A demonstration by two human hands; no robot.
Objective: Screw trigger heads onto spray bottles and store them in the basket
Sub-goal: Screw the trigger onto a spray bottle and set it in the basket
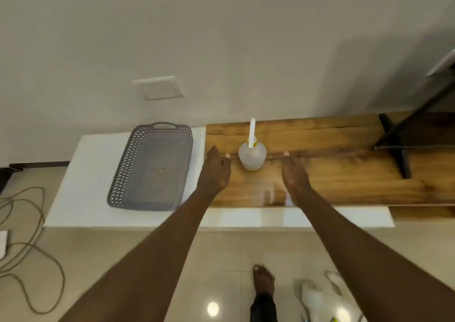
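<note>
A translucent white spray bottle stands upright on the wooden board, with a white trigger head and yellow collar on top. My left hand lies just left of the bottle, fingers apart, not touching it. My right hand lies just right of it, also with nothing in it. The grey perforated basket sits on the white table to the left and holds no bottles.
The white table surface runs under the board. A black metal stand rests on the board at the right. Cables lie on the tiled floor at left. A bare foot and white objects are on the floor below.
</note>
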